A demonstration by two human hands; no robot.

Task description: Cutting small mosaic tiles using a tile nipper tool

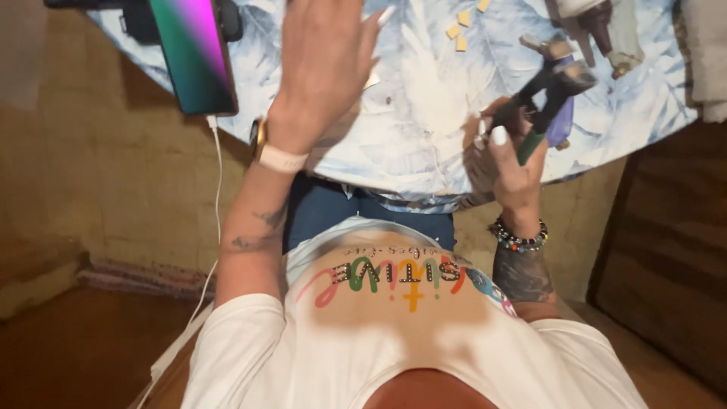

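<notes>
Over the near edge of the desk point(424, 113), which carries a pale blue leaf-patterned cloth, I see both hands raised; the left hand point(322, 64) is open, fingers spread and palm down, holding nothing, hovering above the cloth just right of a phone point(195, 57) with a glowing green-to-magenta screen; a white cable point(217, 163) hangs from the phone's lower end past the desk edge; a watch with a pale strap point(282, 157) sits on the left wrist. The right hand point(511, 163) is closed around the handles of a plier-like punch tool point(549, 95), dark metal with one green grip, its head tilted up and to the right above the cloth; a beaded bracelet point(519, 238) circles the right wrist. Well beyond the hands, three small yellow tiles point(460, 26) lie on the cloth; further right stands a dark tool point(598, 30), partly cut off by the frame.
</notes>
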